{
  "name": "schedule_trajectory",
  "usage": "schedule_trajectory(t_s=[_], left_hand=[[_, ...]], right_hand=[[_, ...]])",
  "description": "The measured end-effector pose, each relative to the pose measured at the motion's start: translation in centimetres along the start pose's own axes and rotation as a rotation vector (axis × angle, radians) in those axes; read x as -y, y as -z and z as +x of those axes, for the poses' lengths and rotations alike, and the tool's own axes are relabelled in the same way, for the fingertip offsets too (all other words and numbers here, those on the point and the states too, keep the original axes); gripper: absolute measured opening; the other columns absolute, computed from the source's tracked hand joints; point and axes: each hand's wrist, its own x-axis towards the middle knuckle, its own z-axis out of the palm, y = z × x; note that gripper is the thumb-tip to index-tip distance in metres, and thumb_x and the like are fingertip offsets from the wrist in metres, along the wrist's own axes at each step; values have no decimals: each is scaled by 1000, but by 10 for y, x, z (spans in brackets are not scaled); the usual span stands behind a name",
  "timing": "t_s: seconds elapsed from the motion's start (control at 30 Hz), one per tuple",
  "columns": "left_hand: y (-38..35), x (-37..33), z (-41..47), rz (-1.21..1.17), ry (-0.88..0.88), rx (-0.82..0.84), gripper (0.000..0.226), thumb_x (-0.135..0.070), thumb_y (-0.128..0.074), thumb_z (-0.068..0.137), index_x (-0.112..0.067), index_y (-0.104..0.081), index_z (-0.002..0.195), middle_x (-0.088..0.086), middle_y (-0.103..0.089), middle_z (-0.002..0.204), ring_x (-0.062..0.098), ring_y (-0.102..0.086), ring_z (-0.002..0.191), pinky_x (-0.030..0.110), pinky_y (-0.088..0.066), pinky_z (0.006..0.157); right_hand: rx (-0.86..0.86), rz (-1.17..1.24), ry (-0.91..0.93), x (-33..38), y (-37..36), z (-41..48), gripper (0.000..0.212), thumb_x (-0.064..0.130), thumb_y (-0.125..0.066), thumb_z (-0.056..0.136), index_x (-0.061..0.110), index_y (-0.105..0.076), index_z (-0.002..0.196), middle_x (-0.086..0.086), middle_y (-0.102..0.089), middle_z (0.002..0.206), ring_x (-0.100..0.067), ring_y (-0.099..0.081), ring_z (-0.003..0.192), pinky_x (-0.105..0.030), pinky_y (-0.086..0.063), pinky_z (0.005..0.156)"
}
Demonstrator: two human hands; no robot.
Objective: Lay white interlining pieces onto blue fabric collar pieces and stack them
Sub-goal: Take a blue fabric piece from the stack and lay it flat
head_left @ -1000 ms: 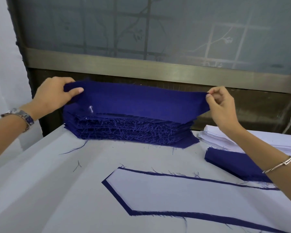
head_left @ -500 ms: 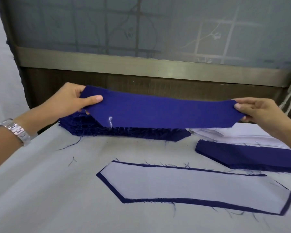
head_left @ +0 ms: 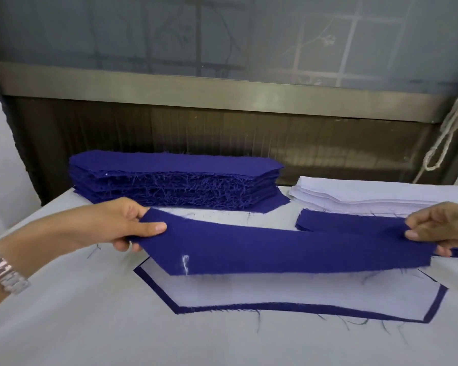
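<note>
**Two hands stretch a blue collar piece over the desk**

Two bare hands hold one blue collar piece (head_left: 275, 249) taut and nearly level, just above the white-covered desk (head_left: 90, 334). The left hand (head_left: 117, 223), reaching in from the left edge with a metal wristwatch (head_left: 3, 270) on its wrist, pinches the piece's pointed left end. Its thumb (head_left: 151, 228) lies flat on top and its fingers are curled beneath the cloth. The right hand (head_left: 439, 228), coming in from the right edge, grips the opposite end the same way, thumb above and fingers tucked under. A short white thread (head_left: 185, 262) clings to the cloth near its left point.

Directly below lies a white interlining piece (head_left: 288, 294), set squarely on another blue piece (head_left: 196, 309) whose frayed edge shows as a narrow border around it. The held piece hides the far side of this pair; whether the two touch cannot be told.

Beyond the hands, at the desk's back edge, stands a tall stack of blue pieces (head_left: 175, 180) with ragged threads along its side. Just right of it sits a lower stack of white interlining (head_left: 368, 196), and in front of that a thin blue pile (head_left: 349, 223), partly covered by the held piece and the right hand. A looped white rope (head_left: 450, 128) hangs at far right, below a metal rail (head_left: 222, 93) and a frosted pane.
</note>
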Motion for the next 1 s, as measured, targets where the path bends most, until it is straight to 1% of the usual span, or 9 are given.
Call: schedule_trajectory(t_s=[0.13,0.27,0.33,0.4,0.5,0.6,0.8,0.87,1.0], left_hand=[[-12,5,-5,-2,78,50,41,-53,-70,73,-17,-80,88,3,-60,59,5,-43,44,13,-28,41],[-18,6,-6,64,136,22,48,-61,-69,70,-20,-81,93,3,-57,55,6,-40,43,15,-26,41],[-20,7,-6,87,172,20,57,-70,-73,65,-21,-81,93,2,-56,52,7,-39,41,16,-25,40],[-21,8,-6,110,201,22,62,-73,-74,62,-20,-82,92,-2,-56,49,6,-40,39,16,-25,40],[-24,11,-4,122,234,12,57,-66,-70,64,-16,-82,89,-6,-57,46,5,-42,38,16,-24,39],[-25,14,-3,132,270,5,55,-71,-72,59,-20,-81,76,-4,-60,48,5,-44,38,16,-26,39],[-25,19,-2,130,225,-8,80,-86,-77,28,-19,-78,73,6,-74,71,8,-48,41,17,-29,41],[-26,18,-4,126,216,-13,77,-84,-78,33,-19,-78,75,6,-75,75,8,-48,42,16,-30,41],[-29,13,-7,95,244,-38,53,-68,-77,55,-18,-77,71,8,-74,71,7,-48,39,15,-30,40]], right_hand=[[96,-45,-50,-22,9,12,54,21,-98,64,-10,-65,93,-25,-60,66,-25,-57,46,-27,-49,44],[165,-63,-46,-37,6,31,33,17,-92,74,3,-66,90,-26,-62,76,-26,-60,52,-31,-52,49],[215,-55,-19,-39,-1,37,24,18,-90,78,12,-69,89,-19,-65,76,-26,-62,54,-31,-53,50],[243,-65,2,-42,-7,40,21,21,-87,81,15,-69,89,-13,-66,74,-26,-64,56,-31,-55,52],[240,-71,18,-43,-13,42,22,22,-87,81,14,-68,91,-14,-67,75,-27,-65,57,-32,-56,53],[261,-91,26,-39,-12,41,23,25,-88,81,14,-70,91,-12,-68,74,-27,-65,58,-31,-56,53],[249,-175,-2,-33,-11,31,28,31,-89,78,15,-71,91,-16,-71,81,-30,-69,64,-30,-56,53],[227,-204,-17,-31,-12,28,31,33,-90,76,14,-73,93,-19,-73,87,-30,-70,66,-30,-57,54],[218,-263,-40,-28,-14,24,36,38,-90,75,14,-75,97,-21,-74,95,-29,-71,69,-29,-57,57]])
